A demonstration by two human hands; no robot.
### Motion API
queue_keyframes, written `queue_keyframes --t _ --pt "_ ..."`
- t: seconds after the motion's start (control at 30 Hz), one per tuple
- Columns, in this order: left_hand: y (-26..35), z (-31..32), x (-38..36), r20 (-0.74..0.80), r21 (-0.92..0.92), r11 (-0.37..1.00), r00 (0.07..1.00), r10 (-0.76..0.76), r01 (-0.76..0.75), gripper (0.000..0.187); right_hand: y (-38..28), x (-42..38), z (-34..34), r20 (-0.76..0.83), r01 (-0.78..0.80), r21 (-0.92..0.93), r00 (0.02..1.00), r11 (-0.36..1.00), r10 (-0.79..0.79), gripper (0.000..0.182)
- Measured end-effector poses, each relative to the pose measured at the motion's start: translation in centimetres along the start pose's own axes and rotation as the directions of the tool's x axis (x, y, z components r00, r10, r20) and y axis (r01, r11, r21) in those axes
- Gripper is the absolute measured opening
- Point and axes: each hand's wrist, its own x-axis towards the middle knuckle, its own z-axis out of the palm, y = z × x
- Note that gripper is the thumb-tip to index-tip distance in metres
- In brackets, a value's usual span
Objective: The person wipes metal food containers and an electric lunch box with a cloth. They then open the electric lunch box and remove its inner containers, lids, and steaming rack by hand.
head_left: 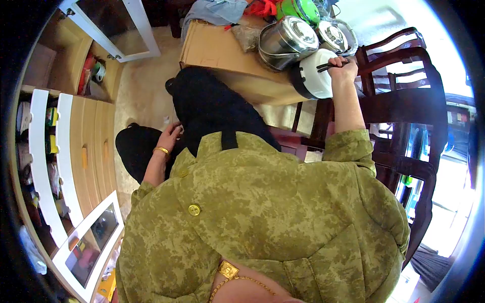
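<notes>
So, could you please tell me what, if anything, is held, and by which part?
The right hand holds the white pot by its black handle; whether the left hand holds anything is unclear.

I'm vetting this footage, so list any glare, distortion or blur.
Head view: strong fisheye bending, black corners, the wooden cabinet bowed at the left; blown-out glare near the right edge, beyond the dark wooden chair; bright reflections on the stainless steel pot; the left hand slightly soft, its fingertips hard to separate.
</notes>
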Motion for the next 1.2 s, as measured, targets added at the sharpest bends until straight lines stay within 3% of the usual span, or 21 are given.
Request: queue_keyframes --t 0.1,0.17,0.3,0.5,0.57,0.7,0.77,0.9,1.0,1.03,1.1,1.17,1.2 --pt "-0.5 -0.4 0.5 0.021 0.074 0.997 1.000 -0.022 0.021 0.034 0.2 -0.6 0.0 0.020 0.007 -0.006 1.000 1.000 -0.007 0.028" --pt "-2.3 -0.7 1.5 0.041 -0.043 0.999 0.999 -0.012 0.014 0.036 0.3 -0.6 0.0 0.015 -0.009 -0.015 1.000 1.000 0.009 0.029" --pt "-1.4 -0.6 1.0 0.065 0.018 1.000 0.998 -0.001 0.000 0.037 0.9 -0.2 -0.1 0.019 -0.054 0.104 0.998 0.993 0.053 0.029" --pt "-0.5 -0.5 0.8 0.039 0.072 0.996 0.997 -0.060 0.057 0.038 0.3 -0.7 -0.4 0.055 -0.081 0.003 0.995 0.997 0.080 0.029" --pt "-1.0 -0.6 0.9 0.031 0.055 0.998 0.999 -0.040 0.038 0.038 -0.6 -0.6 -1.3 0.084 -0.204 0.019 0.976 0.979 0.202 0.028" --pt "-0.7 -0.6 0.4 0.021 0.062 0.997 0.998 -0.052 0.051 0.038 -2.6 -4.8 -1.2 0.084 -0.303 0.148 0.952 0.941 0.294 0.034" --pt "-0.6 -0.5 0.6 0.003 0.016 0.997 0.997 -0.074 0.074 0.038 -3.3 -7.7 -0.8 0.148 -0.377 0.126 0.922 0.918 0.358 0.033" --pt "-0.4 -0.4 0.4 -0.012 0.013 0.999 0.999 -0.052 0.052 0.038 -3.5 -12.1 1.2 0.392 -0.600 -0.050 0.724 0.798 0.568 0.031" --pt "-0.5 -0.8 0.6 0.004 -0.009 0.999 1.000 -0.031 0.031 0.038 -2.0 -14.7 3.1 0.488 -0.641 -0.242 0.569 0.729 0.662 0.029" --pt "0.9 -0.5 0.0 0.002 -0.037 0.996 0.996 -0.086 0.086 0.037 -1.4 -15.5 3.8 0.512 -0.651 -0.317 0.494 0.690 0.702 0.030" --pt "1.5 -0.6 -0.3 -0.022 -0.077 0.988 0.990 -0.137 0.135 0.036 0.3 -16.3 5.5 0.488 -0.556 -0.495 0.458 0.668 0.743 0.030" --pt "1.2 -1.0 0.8 -0.024 -0.224 0.975 1.000 -0.002 -0.003 0.034 2.5 -15.9 7.2 0.466 -0.465 -0.662 0.358 0.588 0.809 0.029" --pt "2.7 -0.9 0.8 -0.046 -0.238 0.966 0.995 0.093 -0.101 0.033 3.7 -15.9 8.2 0.452 -0.380 -0.725 0.368 0.575 0.813 0.029"
